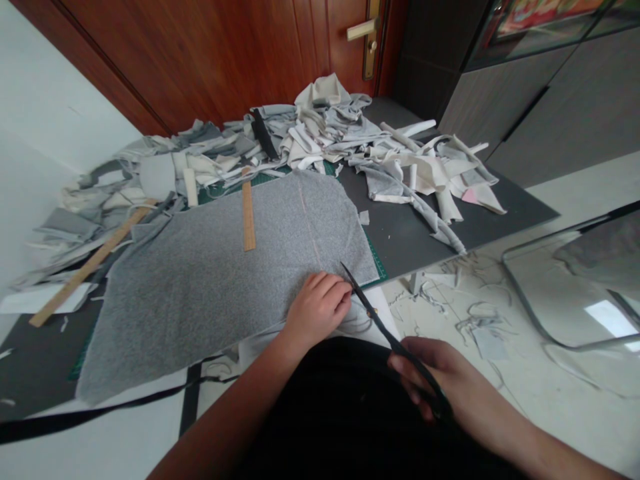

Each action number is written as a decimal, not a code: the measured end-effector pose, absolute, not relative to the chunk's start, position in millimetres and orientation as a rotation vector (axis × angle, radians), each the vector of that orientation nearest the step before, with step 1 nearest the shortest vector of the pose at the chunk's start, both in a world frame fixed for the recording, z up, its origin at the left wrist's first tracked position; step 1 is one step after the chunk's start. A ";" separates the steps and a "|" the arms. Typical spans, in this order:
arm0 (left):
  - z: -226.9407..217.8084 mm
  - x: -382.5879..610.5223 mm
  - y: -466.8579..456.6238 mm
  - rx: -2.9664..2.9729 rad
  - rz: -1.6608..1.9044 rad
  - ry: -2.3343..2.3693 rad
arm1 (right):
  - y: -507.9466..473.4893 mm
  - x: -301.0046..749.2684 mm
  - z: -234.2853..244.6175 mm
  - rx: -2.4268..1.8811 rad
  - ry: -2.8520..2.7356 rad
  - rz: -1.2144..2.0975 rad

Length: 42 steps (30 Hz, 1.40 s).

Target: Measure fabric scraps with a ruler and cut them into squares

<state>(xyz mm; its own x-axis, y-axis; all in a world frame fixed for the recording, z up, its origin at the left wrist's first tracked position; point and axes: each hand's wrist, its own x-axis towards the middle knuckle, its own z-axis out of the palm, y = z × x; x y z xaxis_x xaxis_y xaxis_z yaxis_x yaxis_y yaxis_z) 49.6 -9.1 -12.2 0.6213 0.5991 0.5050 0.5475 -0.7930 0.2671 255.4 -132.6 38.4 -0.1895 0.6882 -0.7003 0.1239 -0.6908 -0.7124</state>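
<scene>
A large piece of grey fabric [200,280] is spread across the table, with a faint pale line running down its right part. My left hand [320,307] is at the fabric's near edge, its fingers curled together and closed on the cloth. In my right hand [435,377] I hold a pair of dark scissors [377,320] by the handles. Their blades look closed, and the tips point up and left, just beside my left fingers over the fabric. A short wooden ruler [249,217] lies on the grey cloth.
Fabric scraps [340,127] are heaped along the table's back, by a wooden door [210,53]. At the left lies a longer wooden ruler [95,263]. A green cutting mat [376,259] shows under the cloth. Threads and scraps litter the floor [450,313] near a metal-framed chair [530,327].
</scene>
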 end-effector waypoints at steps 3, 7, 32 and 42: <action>-12.6 49.3 -8.9 2.751 0.906 0.962 | -129.8 254.4 40.1 -1.666 -0.948 1.934; -13.5 49.1 -8.3 2.759 0.910 0.961 | -126.9 253.5 36.3 -1.640 -0.905 1.944; -9.1 49.3 -8.7 2.675 0.928 0.950 | -121.6 245.0 32.3 -1.617 -0.866 1.946; -5.6 47.4 -7.2 2.533 0.921 0.932 | -113.9 240.6 32.0 -1.584 -0.879 1.944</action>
